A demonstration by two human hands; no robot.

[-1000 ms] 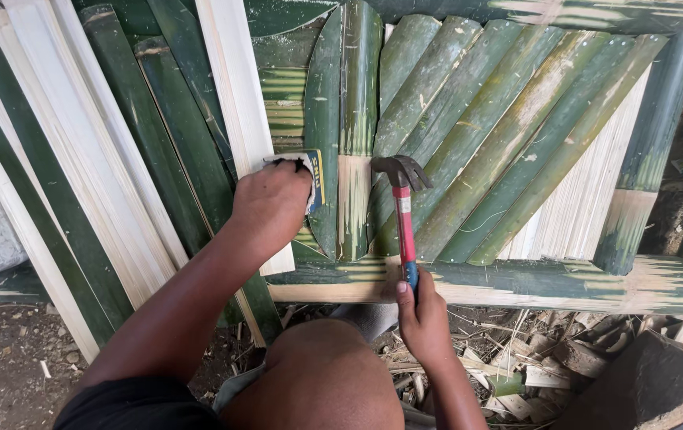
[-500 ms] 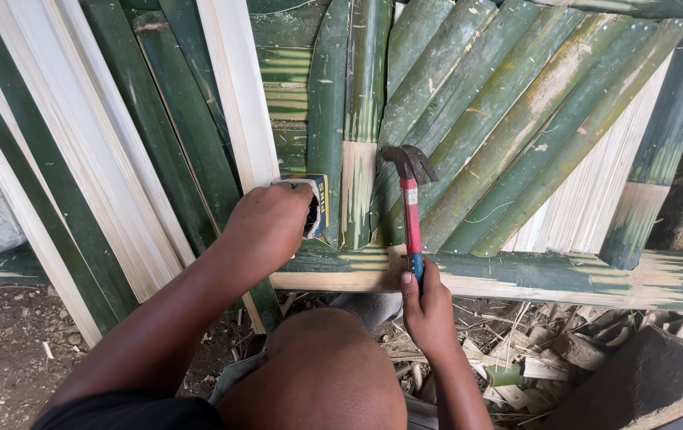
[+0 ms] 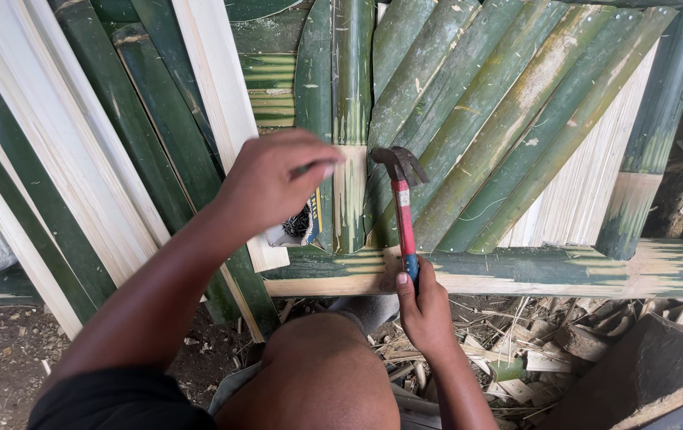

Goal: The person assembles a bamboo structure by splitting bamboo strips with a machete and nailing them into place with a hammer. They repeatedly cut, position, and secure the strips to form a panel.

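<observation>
My right hand (image 3: 423,306) grips the red and blue handle of a claw hammer (image 3: 402,203); its head rests against upright green bamboo slats (image 3: 351,119). My left hand (image 3: 271,179) hovers just left of the hammer head, fingers pinched together at their tips near a slat. Whether a nail sits between the fingertips is too small to tell. Under that hand a small open box of nails (image 3: 298,227) lies on the bamboo frame. A horizontal bamboo rail (image 3: 532,271) runs along the bottom of the panel.
Diagonal green slats (image 3: 509,127) fan out to the right, with pale split slats (image 3: 55,159) leaning at the left. Bamboo scraps and shavings (image 3: 517,350) litter the dirt below. My bent knee (image 3: 318,382) fills the lower middle. A dark block (image 3: 644,374) sits at the lower right.
My left hand has lifted off the nail box and moved up and right, fingertips now pinched beside the hammer head. The hammer has stayed nearly in place.
</observation>
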